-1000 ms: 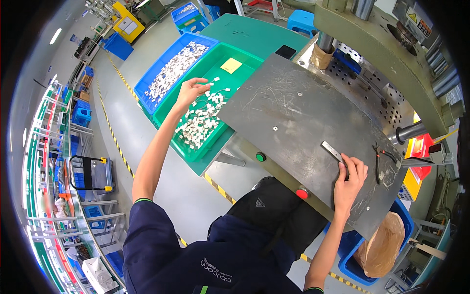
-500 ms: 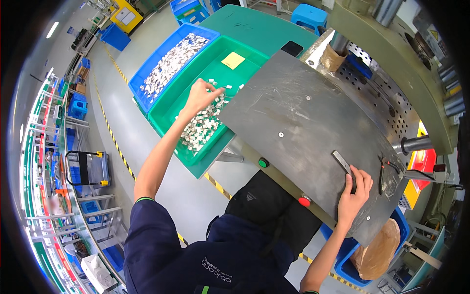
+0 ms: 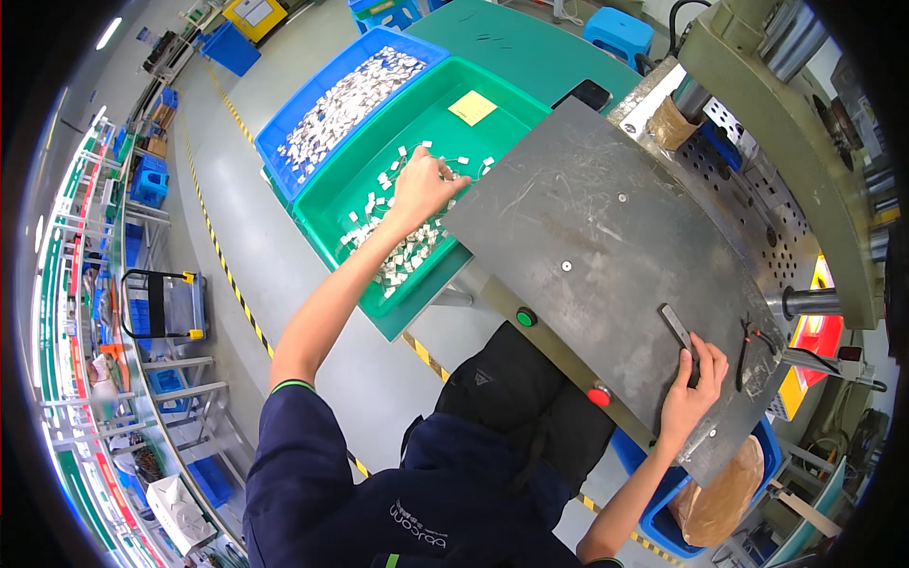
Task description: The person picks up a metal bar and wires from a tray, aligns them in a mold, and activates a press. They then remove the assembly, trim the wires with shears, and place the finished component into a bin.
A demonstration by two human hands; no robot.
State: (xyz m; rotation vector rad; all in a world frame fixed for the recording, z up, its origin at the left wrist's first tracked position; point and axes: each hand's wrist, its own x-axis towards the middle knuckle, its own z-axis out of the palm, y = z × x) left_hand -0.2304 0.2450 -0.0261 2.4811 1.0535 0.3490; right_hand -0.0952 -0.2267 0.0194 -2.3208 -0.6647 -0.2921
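Note:
My left hand (image 3: 423,189) reaches out into the green bin (image 3: 352,186), its fingers down among several small silvery metal parts (image 3: 402,257); whether it grips any is hidden. My right hand (image 3: 693,383) rests on the grey steel work plate (image 3: 606,237), fingers curled at the near end of a thin flat metal strip (image 3: 677,329) that lies on the plate.
A blue bin (image 3: 284,142) heaped with metal parts stands left of the green one, which also holds a yellow note (image 3: 472,107). Green (image 3: 525,317) and red (image 3: 597,395) buttons sit on the plate's front edge. A press machine (image 3: 786,123) rises behind. A blue crate with a brown bag (image 3: 715,497) stands below.
The left hand has stayed in the green bin, shifting slightly among the parts. The right hand has kept its place by the metal strip. The head view has tilted.

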